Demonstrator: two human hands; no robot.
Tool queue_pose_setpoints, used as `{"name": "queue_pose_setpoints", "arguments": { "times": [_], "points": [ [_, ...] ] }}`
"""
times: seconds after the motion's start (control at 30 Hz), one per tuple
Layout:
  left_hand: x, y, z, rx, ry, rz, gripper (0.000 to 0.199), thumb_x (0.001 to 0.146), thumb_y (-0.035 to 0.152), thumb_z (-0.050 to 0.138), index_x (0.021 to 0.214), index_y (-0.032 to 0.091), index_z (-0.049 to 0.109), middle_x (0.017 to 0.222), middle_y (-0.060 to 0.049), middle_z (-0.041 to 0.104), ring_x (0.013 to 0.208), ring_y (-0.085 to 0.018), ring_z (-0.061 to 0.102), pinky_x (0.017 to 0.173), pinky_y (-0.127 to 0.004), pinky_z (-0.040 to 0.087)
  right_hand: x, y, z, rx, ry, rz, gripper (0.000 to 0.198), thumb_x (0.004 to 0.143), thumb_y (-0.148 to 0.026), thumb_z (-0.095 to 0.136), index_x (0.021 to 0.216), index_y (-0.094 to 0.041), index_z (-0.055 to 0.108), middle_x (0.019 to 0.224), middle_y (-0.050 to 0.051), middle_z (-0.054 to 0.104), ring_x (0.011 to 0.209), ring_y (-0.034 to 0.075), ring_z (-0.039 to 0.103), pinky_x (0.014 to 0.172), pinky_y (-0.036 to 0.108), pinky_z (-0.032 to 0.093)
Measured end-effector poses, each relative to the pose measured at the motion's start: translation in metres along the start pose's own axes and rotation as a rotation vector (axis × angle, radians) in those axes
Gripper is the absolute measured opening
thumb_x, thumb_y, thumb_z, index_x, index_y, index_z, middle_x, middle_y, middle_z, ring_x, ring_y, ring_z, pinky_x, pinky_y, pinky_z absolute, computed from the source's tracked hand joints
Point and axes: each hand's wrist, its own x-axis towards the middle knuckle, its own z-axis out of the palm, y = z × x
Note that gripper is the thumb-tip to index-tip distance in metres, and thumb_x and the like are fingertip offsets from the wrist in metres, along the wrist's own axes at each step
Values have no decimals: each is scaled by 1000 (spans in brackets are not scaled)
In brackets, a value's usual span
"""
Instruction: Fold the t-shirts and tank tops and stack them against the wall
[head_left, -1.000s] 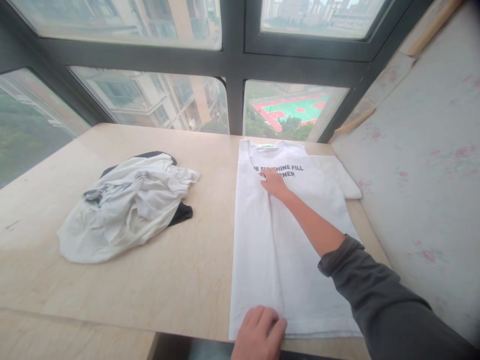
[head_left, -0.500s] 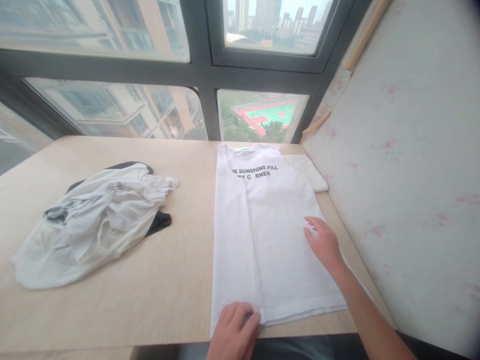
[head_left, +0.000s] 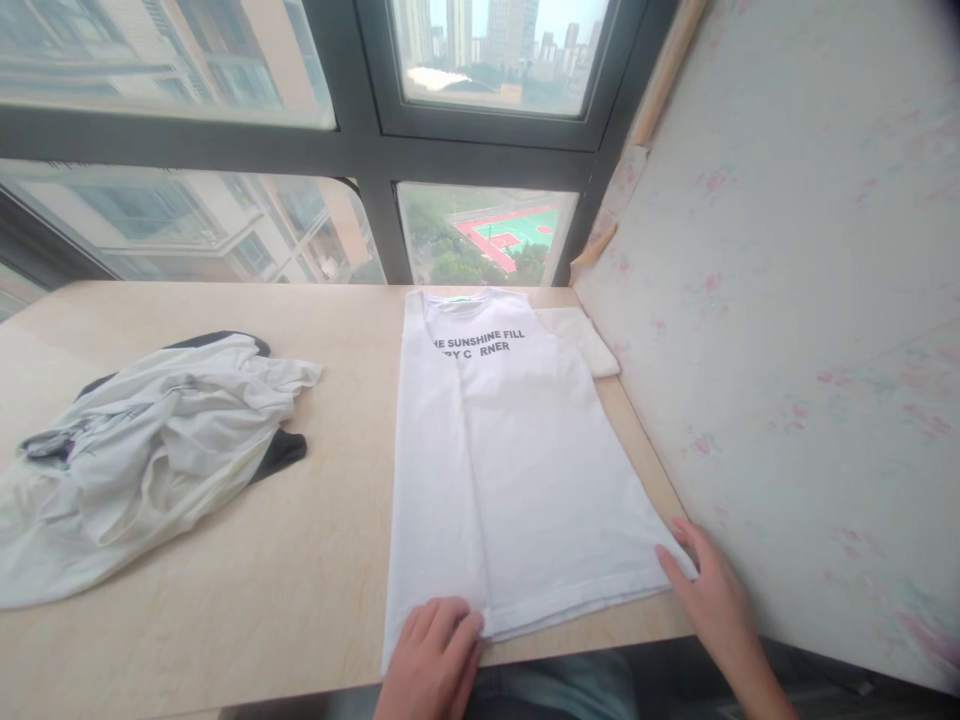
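Observation:
A white T-shirt [head_left: 532, 470] with dark printed lettering lies flat on the wooden tabletop, its neckline toward the window. Its left side is folded inward as a long strip, covering part of the print. At the near left corner, my left hand [head_left: 431, 655] has its fingers curled on the folded hem, closed on the cloth. My right hand [head_left: 712, 595] is at the near right corner, thumb and fingers apart on either side of the shirt's edge. Whether its fingertips pinch the cloth is unclear.
A crumpled heap of white and black clothing [head_left: 165, 440] lies on the left of the tabletop [head_left: 322, 580]. A folded white cloth [head_left: 592, 340] sits partly under the shirt at the far right. The flowered wall [head_left: 787, 300] bounds the right side, the window frame [head_left: 360, 150] the back.
My right hand has moved from over the shirt's right side down to its near right corner. The left hand stays at the hem. The view has turned slightly right.

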Motion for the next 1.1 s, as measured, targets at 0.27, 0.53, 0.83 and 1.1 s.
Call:
{"name": "queue_pose_setpoints", "arguments": {
  "times": [0.27,0.53,0.83,1.1],
  "points": [
    [-3,-10,-13,21,-3,77,20,94,17,49,108,22,61,98,-5,67,86,-18,64,75,-29,54,2,-1,-11,73,-197,64,51,82,-56,50,115,-19,64,111,11,72,96,29,70,84,38,53],
    [-10,-25,-26,42,-66,178,21,95,21,50,112,22,62,97,-5,68,85,-17,65,75,-28,56,-9,-14,-20,118,-208,132,50,80,-59,50,97,-18,72,105,12,75,96,31,70,79,35,54],
    [-15,-33,-45,-11,-152,92,20,88,30,64,106,24,62,98,-4,67,84,-17,65,73,-28,57,-36,-15,-16,70,-246,115,49,81,-62,50,95,-20,70,101,9,76,92,29,70,77,34,53],
    [35,50,12,-541,-31,-194,27,93,16,51,119,22,56,110,-8,65,102,-17,64,88,-30,55,-38,-27,-28,68,-188,73,44,82,-61,50,90,-23,69,91,6,75,81,27,69,68,32,53]
  ]
}}
